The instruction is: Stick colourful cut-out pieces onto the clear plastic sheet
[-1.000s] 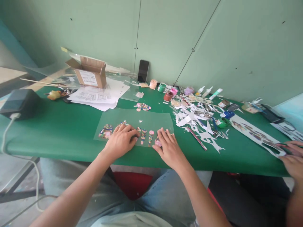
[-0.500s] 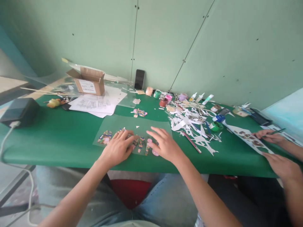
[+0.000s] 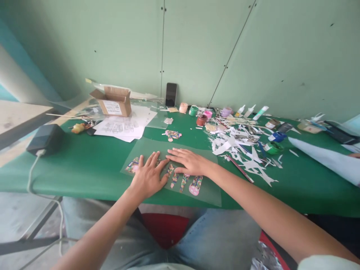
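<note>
A clear plastic sheet (image 3: 208, 195) lies on the green table, with several colourful patterned paper cutouts (image 3: 194, 185) on it. My left hand (image 3: 149, 173) rests palm down over the sheet's left part, fingers spread, hiding some of the cutouts. Flat across the sheet's upper middle lies my right hand (image 3: 189, 161), fingers stretched to the left, the tips close to my left fingers. Neither hand grasps anything. One more patterned cutout (image 3: 173, 135) sits on the table just beyond the sheet.
White paper scraps (image 3: 234, 144) are heaped to the right, beside a pencil (image 3: 240, 169). Paint jars (image 3: 201, 120) and glue bottles (image 3: 261, 112) line the back. A phone (image 3: 171, 94) leans on the wall. Left are a cardboard box (image 3: 116, 103), printed papers (image 3: 120, 129) and a black adapter (image 3: 46, 139).
My right hand has moved left and flattened, uncovering the cutouts at right. My left hand stays over the sheet. The co-worker's white sheet now stands tilted, their hands mostly out of view.
</note>
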Demonstrator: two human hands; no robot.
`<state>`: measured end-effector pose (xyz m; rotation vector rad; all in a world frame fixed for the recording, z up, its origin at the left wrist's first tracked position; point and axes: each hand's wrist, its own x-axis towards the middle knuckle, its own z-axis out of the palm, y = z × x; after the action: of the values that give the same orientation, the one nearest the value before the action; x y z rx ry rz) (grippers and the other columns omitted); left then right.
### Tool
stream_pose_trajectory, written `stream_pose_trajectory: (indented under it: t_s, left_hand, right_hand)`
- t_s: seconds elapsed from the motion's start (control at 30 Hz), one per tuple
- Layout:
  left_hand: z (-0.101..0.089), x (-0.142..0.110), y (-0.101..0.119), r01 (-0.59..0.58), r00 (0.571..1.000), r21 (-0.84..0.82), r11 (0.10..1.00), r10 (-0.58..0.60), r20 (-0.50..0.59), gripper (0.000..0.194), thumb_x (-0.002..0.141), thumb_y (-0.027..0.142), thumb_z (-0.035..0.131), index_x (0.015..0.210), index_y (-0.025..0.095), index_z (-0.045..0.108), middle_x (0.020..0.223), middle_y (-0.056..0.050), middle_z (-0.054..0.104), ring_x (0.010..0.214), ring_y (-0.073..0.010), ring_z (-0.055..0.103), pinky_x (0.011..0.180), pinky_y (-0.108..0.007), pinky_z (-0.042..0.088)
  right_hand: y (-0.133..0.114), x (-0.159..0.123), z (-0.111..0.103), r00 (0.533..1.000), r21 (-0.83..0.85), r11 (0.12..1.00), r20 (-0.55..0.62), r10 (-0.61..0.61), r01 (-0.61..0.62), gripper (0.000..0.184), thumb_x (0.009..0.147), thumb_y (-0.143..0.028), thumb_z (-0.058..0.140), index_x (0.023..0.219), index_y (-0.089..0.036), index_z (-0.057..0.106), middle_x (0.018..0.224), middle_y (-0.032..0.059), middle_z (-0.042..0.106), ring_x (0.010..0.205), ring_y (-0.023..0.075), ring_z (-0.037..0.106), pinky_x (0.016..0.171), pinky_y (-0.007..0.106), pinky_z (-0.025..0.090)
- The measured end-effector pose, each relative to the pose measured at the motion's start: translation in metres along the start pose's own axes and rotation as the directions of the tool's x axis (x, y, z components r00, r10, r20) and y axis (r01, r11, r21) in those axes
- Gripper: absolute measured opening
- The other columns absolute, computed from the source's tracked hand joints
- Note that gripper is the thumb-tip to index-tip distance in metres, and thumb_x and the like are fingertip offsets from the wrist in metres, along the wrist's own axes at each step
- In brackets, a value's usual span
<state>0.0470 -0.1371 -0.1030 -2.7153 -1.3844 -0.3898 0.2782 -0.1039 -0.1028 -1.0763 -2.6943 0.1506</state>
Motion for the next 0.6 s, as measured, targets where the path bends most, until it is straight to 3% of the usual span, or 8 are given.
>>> stream_pose_trajectory:
  t_s: [0.1, 0.33, 0.6]
  left_hand:
    - [-0.003, -0.001, 0.001, -0.012, 1.0, -0.017, 1.0, 0.012, 0.004, 0.044, 0.092, 0.038, 0.05, 0.133, 0.024, 0.057, 0.149, -0.02, 0.046, 0.138, -0.0353, 0.044, 0.109, -0.067, 0.03]
    - [-0.003, -0.002, -0.002, -0.055, 0.998, -0.069, 0.996, 0.055, 0.008, 0.042, 0.092, 0.038, 0.048, 0.132, 0.028, 0.057, 0.149, -0.016, 0.047, 0.138, -0.033, 0.045, 0.11, -0.065, 0.03]
    - [-0.006, 0.0, -0.005, -0.084, 0.995, -0.114, 0.99, 0.09, 0.05, 0.042, 0.09, 0.038, 0.05, 0.13, 0.029, 0.059, 0.151, -0.012, 0.046, 0.138, -0.032, 0.044, 0.113, -0.065, 0.027]
  right_hand:
    - [-0.001, -0.014, -0.002, 0.999, 0.029, 1.0, 0.041, -0.003, 0.002, 0.063, 0.094, -0.051, 0.054, 0.149, -0.024, 0.041, 0.157, 0.0069, 0.035, 0.146, 0.0218, 0.03, 0.12, 0.043, 0.029]
    - [-0.008, -0.046, -0.015, 0.993, 0.074, 0.995, 0.11, 0.053, -0.061, 0.057, 0.097, -0.049, 0.05, 0.15, -0.032, 0.037, 0.158, 0.0006, 0.032, 0.147, 0.0179, 0.027, 0.122, 0.044, 0.026]
    - [-0.01, -0.119, -0.026, 0.984, 0.053, 0.991, 0.134, 0.115, -0.123, 0.057, 0.099, -0.049, 0.045, 0.151, -0.028, 0.035, 0.158, 0.0025, 0.034, 0.147, 0.0213, 0.028, 0.121, 0.049, 0.026]
